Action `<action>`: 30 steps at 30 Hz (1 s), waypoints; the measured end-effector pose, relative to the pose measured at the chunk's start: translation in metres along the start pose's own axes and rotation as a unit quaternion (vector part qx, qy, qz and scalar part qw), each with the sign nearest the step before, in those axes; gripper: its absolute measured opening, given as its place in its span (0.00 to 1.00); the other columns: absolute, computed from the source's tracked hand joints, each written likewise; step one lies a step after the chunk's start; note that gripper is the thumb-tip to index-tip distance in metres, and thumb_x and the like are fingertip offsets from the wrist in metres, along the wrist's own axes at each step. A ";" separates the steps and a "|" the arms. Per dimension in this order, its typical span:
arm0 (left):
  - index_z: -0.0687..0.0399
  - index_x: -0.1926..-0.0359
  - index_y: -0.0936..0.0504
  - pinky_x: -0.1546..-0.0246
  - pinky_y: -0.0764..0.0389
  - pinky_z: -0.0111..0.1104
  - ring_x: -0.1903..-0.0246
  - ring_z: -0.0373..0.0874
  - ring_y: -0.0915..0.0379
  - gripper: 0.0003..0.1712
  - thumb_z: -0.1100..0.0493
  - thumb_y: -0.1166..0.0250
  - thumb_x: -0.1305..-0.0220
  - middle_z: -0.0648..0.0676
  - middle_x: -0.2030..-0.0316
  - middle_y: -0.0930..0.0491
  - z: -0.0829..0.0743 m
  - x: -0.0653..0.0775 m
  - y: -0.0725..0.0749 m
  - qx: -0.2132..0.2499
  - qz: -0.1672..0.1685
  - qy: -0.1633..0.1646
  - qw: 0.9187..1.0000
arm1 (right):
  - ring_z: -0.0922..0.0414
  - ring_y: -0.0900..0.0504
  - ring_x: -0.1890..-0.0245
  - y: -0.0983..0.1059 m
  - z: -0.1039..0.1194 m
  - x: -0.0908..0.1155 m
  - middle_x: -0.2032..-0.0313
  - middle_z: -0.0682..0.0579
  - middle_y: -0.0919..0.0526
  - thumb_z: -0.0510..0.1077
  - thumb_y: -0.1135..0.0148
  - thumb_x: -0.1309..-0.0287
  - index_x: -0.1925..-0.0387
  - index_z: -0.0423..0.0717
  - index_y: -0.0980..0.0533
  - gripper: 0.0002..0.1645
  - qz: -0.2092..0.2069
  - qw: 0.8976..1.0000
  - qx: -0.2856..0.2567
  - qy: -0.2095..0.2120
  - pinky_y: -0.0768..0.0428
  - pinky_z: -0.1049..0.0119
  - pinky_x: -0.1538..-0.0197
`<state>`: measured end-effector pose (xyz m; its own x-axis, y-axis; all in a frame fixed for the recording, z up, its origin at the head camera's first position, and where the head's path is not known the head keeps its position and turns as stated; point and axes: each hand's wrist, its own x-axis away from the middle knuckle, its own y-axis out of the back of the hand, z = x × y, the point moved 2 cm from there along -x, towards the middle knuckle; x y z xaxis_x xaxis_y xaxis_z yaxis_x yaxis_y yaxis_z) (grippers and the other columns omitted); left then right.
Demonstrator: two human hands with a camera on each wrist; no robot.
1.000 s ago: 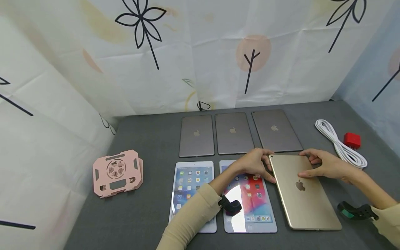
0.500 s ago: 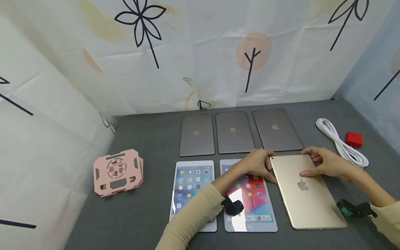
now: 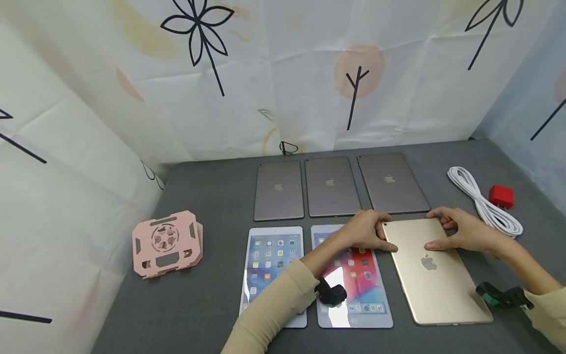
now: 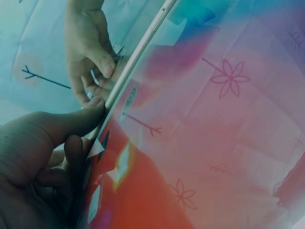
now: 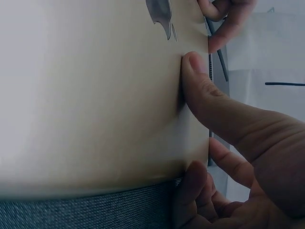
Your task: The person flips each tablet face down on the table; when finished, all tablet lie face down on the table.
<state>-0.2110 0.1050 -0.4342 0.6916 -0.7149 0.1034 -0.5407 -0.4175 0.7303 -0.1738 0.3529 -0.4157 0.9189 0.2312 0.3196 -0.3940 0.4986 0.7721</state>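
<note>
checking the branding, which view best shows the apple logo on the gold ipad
The head view: the Apple logo is whole and uncovered on the gold iPad. The right wrist view crops it at the top; the left wrist view shows none.

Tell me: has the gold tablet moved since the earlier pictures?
Yes: the gold tablet shifted slightly rightward at its near right corner, judged against the white tablet beside it.

Head view's bright and even, except white glare on the pink-and-blue tablet (image 3: pixel 364 287), bottom centre. Left wrist cam's teal-tinted, dim lower left, reflections all over the glossy screen (image 4: pixel 205 119). Right wrist: gold tablet (image 5: pixel 105 105) washed out at left, right hand (image 5: pixel 252 138) shadowy.
</note>
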 end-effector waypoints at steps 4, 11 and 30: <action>0.53 0.32 0.24 0.82 0.25 0.21 0.89 0.29 0.31 0.41 0.48 0.21 0.44 0.41 0.76 0.21 -0.001 0.000 0.000 0.008 -0.001 0.003 1.000 | 0.27 0.29 0.46 0.001 0.001 0.001 0.44 0.22 0.34 0.51 0.20 0.49 0.34 0.29 0.36 0.51 0.002 1.000 0.002 0.000 0.20 0.39 0.52; 0.55 0.32 0.25 0.80 0.25 0.20 0.88 0.29 0.31 0.40 0.50 0.22 0.43 0.42 0.76 0.20 -0.001 0.002 0.002 0.019 0.004 -0.004 1.000 | 0.28 0.28 0.47 0.001 0.008 0.004 0.45 0.23 0.35 0.52 0.21 0.48 0.34 0.30 0.35 0.50 -0.003 1.000 0.014 0.006 0.20 0.41 0.54; 0.58 0.28 0.30 0.68 0.25 0.17 0.74 0.29 0.27 0.39 0.54 0.27 0.37 0.51 0.62 0.19 0.021 0.053 0.039 0.001 0.081 -0.127 0.989 | 0.36 0.23 0.46 -0.017 0.079 -0.006 0.40 0.28 0.29 0.51 0.23 0.45 0.31 0.36 0.33 0.47 -0.043 0.991 0.003 0.126 0.18 0.53 0.57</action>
<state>-0.2056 0.0390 -0.4144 0.4535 -0.8901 0.0453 -0.6357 -0.2874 0.7164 -0.1714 0.2771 -0.3875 0.9149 0.3896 0.1058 -0.3135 0.5205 0.7942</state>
